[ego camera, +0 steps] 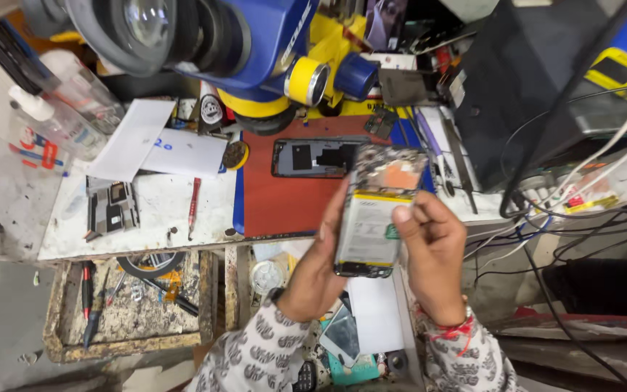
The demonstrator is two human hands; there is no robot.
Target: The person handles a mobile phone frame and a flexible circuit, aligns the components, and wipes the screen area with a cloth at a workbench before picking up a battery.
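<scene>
I hold an opened phone [374, 210] upright in both hands above the bench edge, its back cover off so the pale battery and the circuit board at the top show. My left hand [313, 272] grips its left side. My right hand [433, 254] grips the right side, with the thumb pressed on the battery. A dark phone back frame [313, 157] lies flat on the red work mat [284, 199] just beyond the phone.
A blue and yellow microscope [248, 43] hangs over the bench. A red pen [194, 203], small phone parts [112, 209] and white papers [146, 141] lie at left. An open drawer [132, 305] holds tools. Black equipment [538, 80] and tangled cables [582, 203] fill the right.
</scene>
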